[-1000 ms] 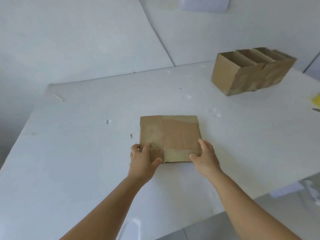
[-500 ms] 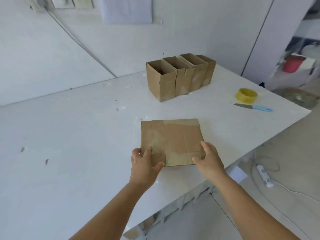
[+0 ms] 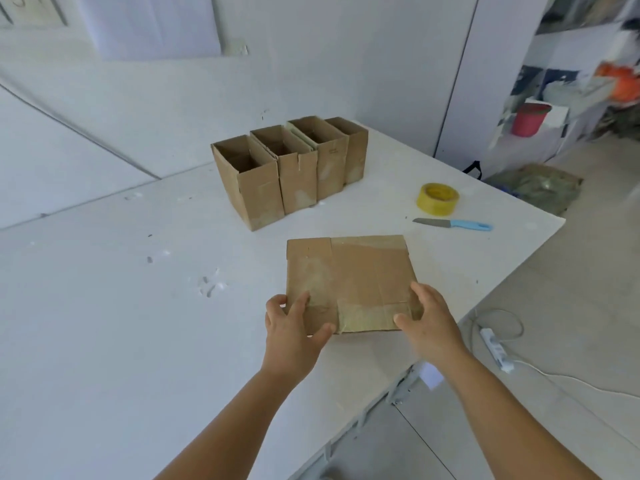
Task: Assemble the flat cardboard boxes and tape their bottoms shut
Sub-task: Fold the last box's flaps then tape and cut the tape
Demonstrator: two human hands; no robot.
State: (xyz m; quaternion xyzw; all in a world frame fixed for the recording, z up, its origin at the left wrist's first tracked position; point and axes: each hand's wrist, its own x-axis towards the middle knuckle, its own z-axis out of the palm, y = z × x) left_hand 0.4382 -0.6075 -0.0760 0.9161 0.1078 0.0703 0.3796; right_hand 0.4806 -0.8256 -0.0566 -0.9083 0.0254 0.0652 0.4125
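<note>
A flat, folded cardboard box (image 3: 349,278) with old tape strips lies on the white table (image 3: 121,323) near its front right edge. My left hand (image 3: 292,327) grips its near left corner, fingers on top and thumb at the near edge. My right hand (image 3: 427,318) holds the near right corner the same way. A yellow tape roll (image 3: 437,199) sits further right, with a blue-handled knife (image 3: 453,223) lying just in front of it.
Several assembled open-topped cardboard boxes (image 3: 291,168) stand in a row at the back of the table. The table's right edge runs close to my right hand. On the floor to the right lie a power strip (image 3: 495,348) with cable and a green bag (image 3: 540,188).
My view has swung to the right, bringing the tape roll, the knife and the floor into sight. Both hands stay on the flat box's near corners, and the box has hardly moved.
</note>
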